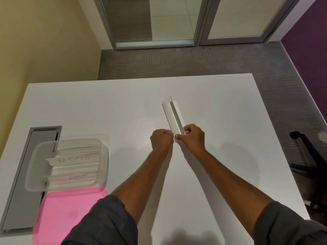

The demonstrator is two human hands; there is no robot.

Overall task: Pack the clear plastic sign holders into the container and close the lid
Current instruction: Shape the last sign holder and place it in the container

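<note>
Both hands – left (161, 139), right (192, 137) – fingers curled tight, pinching near end of clear holder (172, 117) above table (230, 121); container (68, 163) at 9 o'clock.

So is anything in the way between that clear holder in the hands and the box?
Nothing visible. Both hands, left and right, grip the sign holder at its near end; only bare white table lies between it and the open container. The pink lid is off.
</note>
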